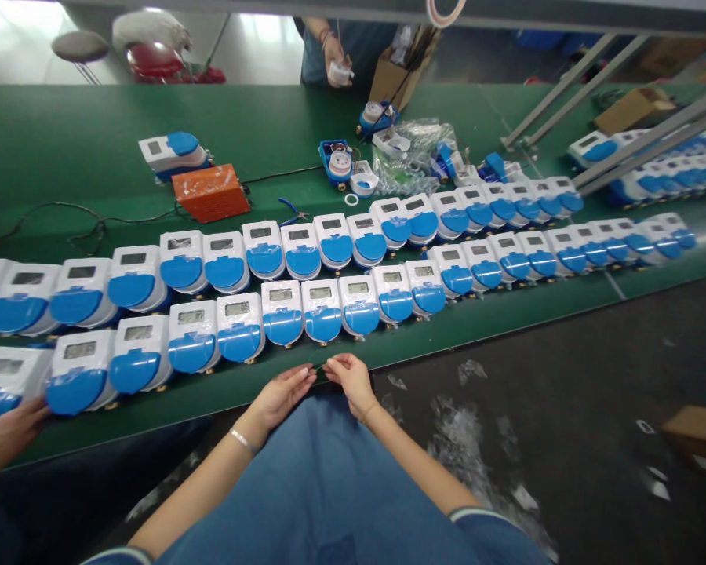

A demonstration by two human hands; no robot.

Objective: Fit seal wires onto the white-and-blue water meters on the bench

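Note:
My left hand [286, 392] and my right hand [351, 380] meet at the front edge of the green table [400, 349]. Fingers of both hands are pinched close together around something small, thin and dark between them, too small to name. Just beyond my fingertips stand white water meters with blue lids and small grey displays; the nearest is this meter [322, 312], with another meter [283, 314] to its left. Neither hand touches a meter.
Two long rows of meters run across the table. Behind them lie an orange box [212, 194], blue-handled pliers [294, 209] and clear plastic bags [415, 157]. A co-worker's hand [17, 428] touches a meter at left; another person's hand [336, 63] holds a white part opposite.

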